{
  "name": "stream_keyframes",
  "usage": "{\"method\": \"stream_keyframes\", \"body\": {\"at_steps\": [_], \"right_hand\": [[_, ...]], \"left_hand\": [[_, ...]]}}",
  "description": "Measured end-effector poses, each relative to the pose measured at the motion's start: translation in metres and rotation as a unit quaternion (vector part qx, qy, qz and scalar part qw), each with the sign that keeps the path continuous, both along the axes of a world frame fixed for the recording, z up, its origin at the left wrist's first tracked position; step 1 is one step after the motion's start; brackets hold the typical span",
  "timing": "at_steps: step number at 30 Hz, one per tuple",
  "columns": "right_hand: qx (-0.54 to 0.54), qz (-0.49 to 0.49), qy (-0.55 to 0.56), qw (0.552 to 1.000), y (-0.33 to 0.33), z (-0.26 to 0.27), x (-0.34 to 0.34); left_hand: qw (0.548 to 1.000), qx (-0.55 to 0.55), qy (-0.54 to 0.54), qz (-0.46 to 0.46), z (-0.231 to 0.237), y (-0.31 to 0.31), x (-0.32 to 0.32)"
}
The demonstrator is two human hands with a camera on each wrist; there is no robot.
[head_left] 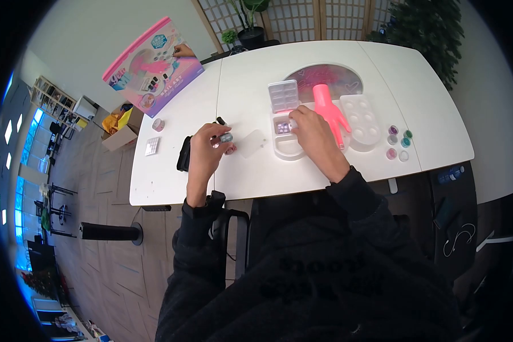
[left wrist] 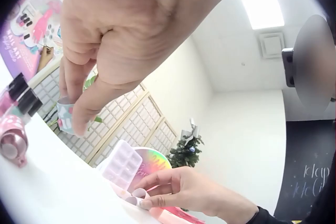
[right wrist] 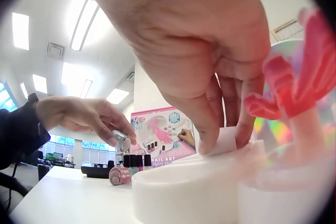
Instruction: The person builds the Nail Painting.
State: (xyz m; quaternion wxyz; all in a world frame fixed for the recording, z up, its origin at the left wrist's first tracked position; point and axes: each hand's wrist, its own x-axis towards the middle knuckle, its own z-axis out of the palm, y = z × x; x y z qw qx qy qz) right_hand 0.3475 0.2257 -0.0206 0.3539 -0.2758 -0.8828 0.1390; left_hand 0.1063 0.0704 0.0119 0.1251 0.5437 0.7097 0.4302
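Note:
My left hand [head_left: 204,145] is raised over the table and pinches a small hollow roll [left wrist: 65,115], pale blue with white and red marks, between thumb and fingers. A pink dotted roll [left wrist: 14,142] and nail polish bottles with black caps [left wrist: 23,95] lie near it. With thumb and fingertips, my right hand [head_left: 314,137] pinches a small white roll [right wrist: 219,141] at the white tray [head_left: 290,153]. A compartment with purple-and-white contents [head_left: 283,126] is beside these fingers. Against the tray lies a pink model hand [head_left: 324,102], close to my right hand.
A nail art box [head_left: 154,68] stands at the back left. The tray's lidded part [head_left: 283,96] is raised. Several small glitter pots [head_left: 392,139] sit at the right. A black case [head_left: 184,154], a clear sheet [head_left: 252,143] and a white gridded piece [head_left: 152,146] lie leftward.

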Motion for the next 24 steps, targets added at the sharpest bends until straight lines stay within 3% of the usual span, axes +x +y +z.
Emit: {"method": "stream_keyframes", "body": {"at_steps": [11, 16, 22, 23, 24], "right_hand": [[0.037, 0.015, -0.038, 0.998, 0.001, -0.003, -0.002], [0.008, 0.018, -0.033, 0.999, -0.005, 0.015, 0.005], [-0.006, 0.048, -0.002, 0.999, -0.003, 0.020, 0.011], [-0.014, 0.055, -0.018, 0.998, -0.002, 0.017, 0.009], [-0.022, 0.063, -0.033, 0.997, 0.000, 0.016, 0.008]], "left_hand": [[0.999, -0.007, 0.025, 0.045, -0.014, -0.027, -0.029], [0.986, -0.010, 0.156, 0.059, -0.020, -0.024, -0.029], [0.989, -0.067, 0.129, 0.035, -0.035, -0.019, -0.020], [0.979, -0.029, 0.200, 0.024, -0.039, -0.018, -0.020], [0.979, -0.029, 0.201, 0.023, -0.043, -0.016, -0.020]]}}
